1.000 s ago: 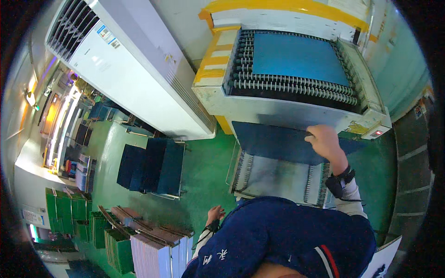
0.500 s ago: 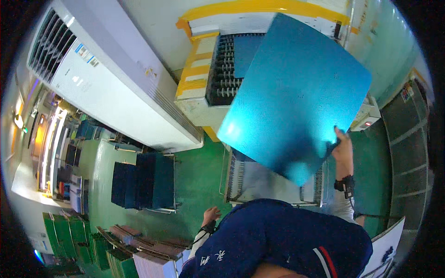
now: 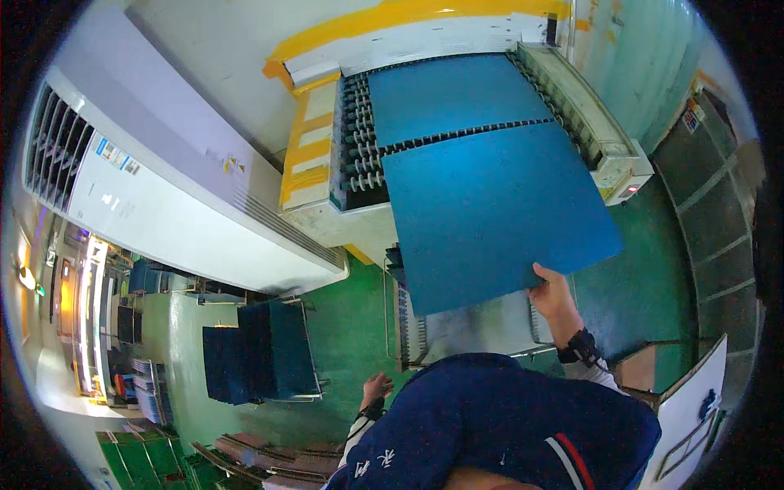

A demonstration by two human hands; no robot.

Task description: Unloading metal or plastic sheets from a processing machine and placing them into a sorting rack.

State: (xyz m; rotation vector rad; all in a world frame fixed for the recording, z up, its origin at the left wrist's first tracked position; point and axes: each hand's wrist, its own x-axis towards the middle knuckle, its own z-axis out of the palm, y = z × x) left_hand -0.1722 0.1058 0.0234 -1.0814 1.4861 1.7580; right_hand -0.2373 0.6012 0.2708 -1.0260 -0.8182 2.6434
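A flat blue panel (image 3: 498, 212) is gripped at its near edge by my right hand (image 3: 557, 306), thumb on top and fingers underneath. Its far part lies over the near end of a roller conveyor (image 3: 362, 155), while the near part reaches out toward me. Just beyond it, a second blue panel (image 3: 457, 96) lies flat on the rollers, with a narrow strip of rollers showing between the two. My left hand (image 3: 376, 387) hangs low beside my body, holding nothing, its fingers loosely apart.
Below the held panel stands a slotted rack (image 3: 469, 331). A tall white air conditioner (image 3: 204, 192) leans into view at left, near a cart of dark panels (image 3: 278, 351). Green boards (image 3: 135, 453) stand lower left. A grey partition (image 3: 706, 212) and a white board (image 3: 694, 408) are at right.
The panel has swung down from a raised, tilted position onto the conveyor's near end, my right hand moving left and lower with it. The view has shifted. My left hand remains low.
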